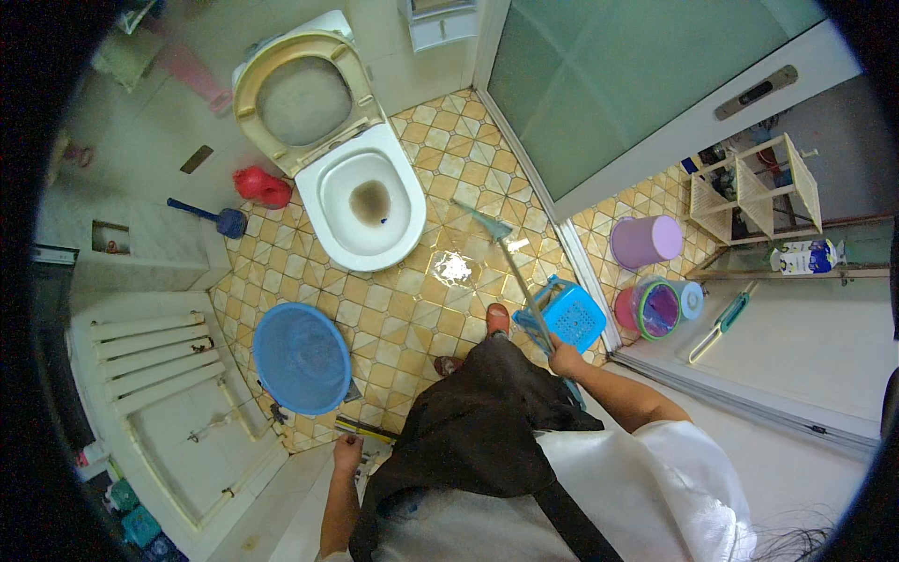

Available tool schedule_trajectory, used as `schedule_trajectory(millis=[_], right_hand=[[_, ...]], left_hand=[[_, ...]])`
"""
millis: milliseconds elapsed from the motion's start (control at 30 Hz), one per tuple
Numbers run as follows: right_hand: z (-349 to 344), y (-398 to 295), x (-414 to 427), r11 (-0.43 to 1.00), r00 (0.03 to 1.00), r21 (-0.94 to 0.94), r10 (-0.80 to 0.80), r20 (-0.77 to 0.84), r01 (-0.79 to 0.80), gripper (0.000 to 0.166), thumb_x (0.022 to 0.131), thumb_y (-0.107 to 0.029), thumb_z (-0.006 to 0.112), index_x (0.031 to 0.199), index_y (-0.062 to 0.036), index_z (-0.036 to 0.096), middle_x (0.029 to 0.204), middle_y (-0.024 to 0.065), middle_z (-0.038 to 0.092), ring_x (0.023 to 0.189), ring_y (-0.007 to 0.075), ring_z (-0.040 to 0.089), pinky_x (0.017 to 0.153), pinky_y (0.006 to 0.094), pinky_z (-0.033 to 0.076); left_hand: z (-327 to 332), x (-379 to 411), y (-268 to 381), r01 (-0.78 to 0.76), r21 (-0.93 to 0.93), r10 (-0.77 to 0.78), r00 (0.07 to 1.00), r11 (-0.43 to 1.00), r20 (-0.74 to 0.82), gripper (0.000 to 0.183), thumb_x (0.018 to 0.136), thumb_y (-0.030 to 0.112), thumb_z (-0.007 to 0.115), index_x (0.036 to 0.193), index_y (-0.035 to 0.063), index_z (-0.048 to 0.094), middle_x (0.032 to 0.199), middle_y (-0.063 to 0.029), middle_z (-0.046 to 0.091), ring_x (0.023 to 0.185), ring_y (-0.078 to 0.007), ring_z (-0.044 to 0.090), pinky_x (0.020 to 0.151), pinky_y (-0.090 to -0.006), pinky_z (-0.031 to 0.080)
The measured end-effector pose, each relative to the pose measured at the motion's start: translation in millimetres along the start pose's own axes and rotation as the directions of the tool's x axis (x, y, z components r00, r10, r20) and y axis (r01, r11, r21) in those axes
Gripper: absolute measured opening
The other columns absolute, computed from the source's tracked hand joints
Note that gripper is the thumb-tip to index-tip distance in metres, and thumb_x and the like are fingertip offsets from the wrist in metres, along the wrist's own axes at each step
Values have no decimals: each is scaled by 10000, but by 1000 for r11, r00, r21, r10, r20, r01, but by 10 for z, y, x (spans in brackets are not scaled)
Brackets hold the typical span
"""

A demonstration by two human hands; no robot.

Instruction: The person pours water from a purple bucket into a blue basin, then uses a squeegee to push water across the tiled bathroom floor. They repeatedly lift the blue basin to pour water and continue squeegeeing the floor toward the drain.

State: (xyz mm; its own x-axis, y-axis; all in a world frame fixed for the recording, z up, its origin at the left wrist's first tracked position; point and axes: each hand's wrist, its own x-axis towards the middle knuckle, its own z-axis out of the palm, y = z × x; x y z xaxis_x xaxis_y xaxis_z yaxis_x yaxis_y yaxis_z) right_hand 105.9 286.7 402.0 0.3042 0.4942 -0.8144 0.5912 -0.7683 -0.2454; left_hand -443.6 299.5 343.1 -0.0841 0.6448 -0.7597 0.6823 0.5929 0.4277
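Observation:
My right hand (564,355) is closed around the pole of a long-handled floor squeegee or broom (497,230); its green-grey head rests on the wet tiled floor, right of the toilet bowl (371,204). The pole crosses in front of a blue plastic stool (577,316). My left hand (348,452) hangs at the lower left with its fingers curled, near some black and yellow poles (366,428); whether it touches them I cannot tell. Brownish water or residue and a small dark blue bit lie in the bowl, whose seat (304,88) is raised.
A large blue basin (302,358) sits on the floor at left. Beside the toilet are a red plastic item (261,187) and a dark blue brush (230,223). Past the door track stand a purple bucket (647,242), more small buckets and a cream rack (755,190).

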Motion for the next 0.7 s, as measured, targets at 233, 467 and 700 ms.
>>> schedule_trajectory(millis=[233, 467, 700], right_hand=[[-572, 410, -374, 929, 984, 336, 111, 141, -153, 515, 710, -71, 423, 1198, -109, 265, 663, 156, 538, 471, 215, 527, 382, 323, 427], [-486, 598, 4, 885, 968, 427, 241, -73, -188, 465, 714, -69, 432, 1160, -76, 299, 700, 160, 535, 441, 234, 517, 366, 334, 439], [-164, 580, -385, 850, 981, 491, 160, 109, -193, 480, 729, -83, 448, 1181, -141, 299, 630, 100, 493, 420, 161, 476, 328, 294, 395]], left_hand=[[-35, 90, 188, 35, 17, -36, 998, 999, 56, 180, 656, 170, 569, 681, 0, 514, 625, -95, 528, 571, -214, 496, 554, -308, 400], [-33, 115, 348, -43, 71, 42, 999, 997, 18, 173, 654, 170, 557, 684, 4, 520, 616, -97, 531, 574, -212, 499, 554, -308, 401], [3, 58, 459, -94, 152, 93, 996, 984, 16, 193, 652, 181, 551, 696, -4, 517, 644, -122, 545, 615, -229, 524, 575, -313, 411]])
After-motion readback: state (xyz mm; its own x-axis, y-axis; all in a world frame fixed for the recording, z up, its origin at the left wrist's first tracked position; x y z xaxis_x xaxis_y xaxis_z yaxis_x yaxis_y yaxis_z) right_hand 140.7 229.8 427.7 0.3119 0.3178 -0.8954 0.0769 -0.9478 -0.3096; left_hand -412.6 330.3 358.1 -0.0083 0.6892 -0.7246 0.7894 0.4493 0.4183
